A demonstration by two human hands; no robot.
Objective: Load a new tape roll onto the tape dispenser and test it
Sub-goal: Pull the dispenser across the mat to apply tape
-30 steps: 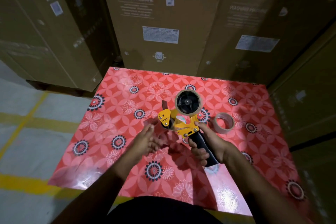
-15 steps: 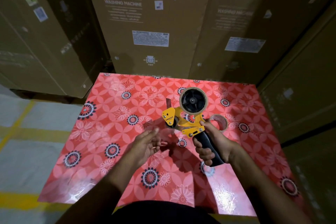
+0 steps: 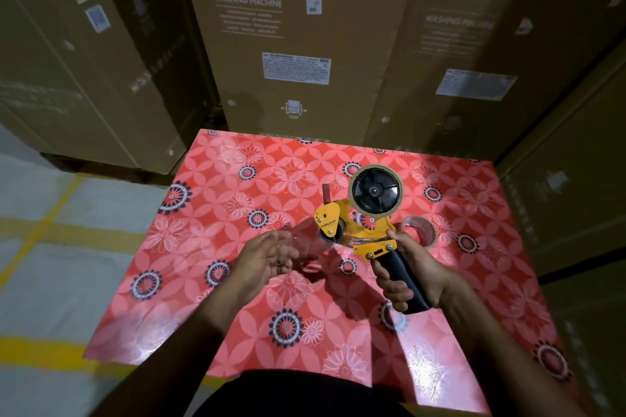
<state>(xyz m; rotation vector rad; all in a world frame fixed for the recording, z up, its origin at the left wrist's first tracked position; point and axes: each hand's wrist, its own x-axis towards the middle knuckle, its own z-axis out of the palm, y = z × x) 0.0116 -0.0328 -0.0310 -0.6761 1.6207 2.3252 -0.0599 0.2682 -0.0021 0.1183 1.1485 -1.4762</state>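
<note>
Your right hand (image 3: 411, 276) grips the yellow tape dispenser with the black handle (image 3: 364, 230), and your open left hand (image 3: 267, 256) waits just left of its front roller.

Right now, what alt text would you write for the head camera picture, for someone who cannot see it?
A person's right hand grips the black handle of a yellow tape dispenser above a red flowered table, while the open left hand hovers beside it. A tape roll lies on the table behind the right hand, and tall cardboard boxes stand beyond.
</note>
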